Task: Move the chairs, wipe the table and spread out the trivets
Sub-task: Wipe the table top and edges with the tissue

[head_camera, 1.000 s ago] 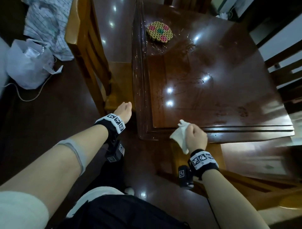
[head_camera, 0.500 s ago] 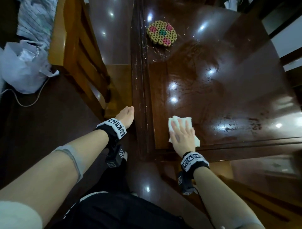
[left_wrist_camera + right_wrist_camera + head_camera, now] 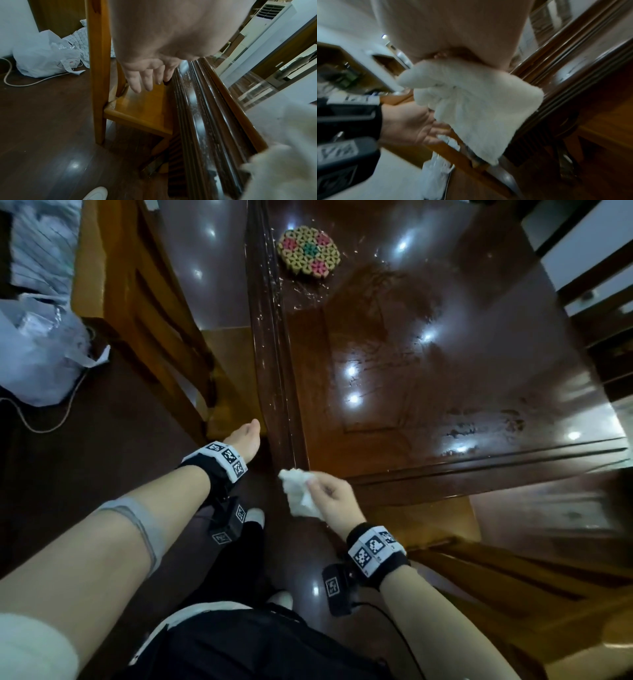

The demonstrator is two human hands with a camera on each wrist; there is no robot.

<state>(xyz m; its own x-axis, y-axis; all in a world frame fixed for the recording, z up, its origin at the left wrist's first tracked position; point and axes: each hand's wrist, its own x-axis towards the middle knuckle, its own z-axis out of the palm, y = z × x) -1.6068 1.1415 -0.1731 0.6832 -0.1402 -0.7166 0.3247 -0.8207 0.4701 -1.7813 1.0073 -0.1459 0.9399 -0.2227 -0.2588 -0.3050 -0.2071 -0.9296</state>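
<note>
A dark glossy wooden table (image 3: 445,371) fills the upper right of the head view, its top streaked with wet smears. A round woven trivet (image 3: 309,251) with pink and green centres lies at its far left. My right hand (image 3: 329,494) grips a crumpled white tissue (image 3: 299,491) just off the table's near left corner; the tissue (image 3: 479,108) hangs from the fingers in the right wrist view. My left hand (image 3: 245,436) hangs open with straight fingers (image 3: 145,79) beside the table's left edge, over the seat of a light wooden chair (image 3: 144,313).
A second wooden chair (image 3: 513,594) sits at the near right, partly under the table. A white plastic bag (image 3: 37,354), checked cloth and a cord lie on the dark floor at the left. More furniture stands at the far right. My white shoe (image 3: 96,193) is below.
Half a second ago my right hand pressed the tissue flat on the table's near left part; it has since pulled back off the corner with the tissue bunched. The left hand stayed put.
</note>
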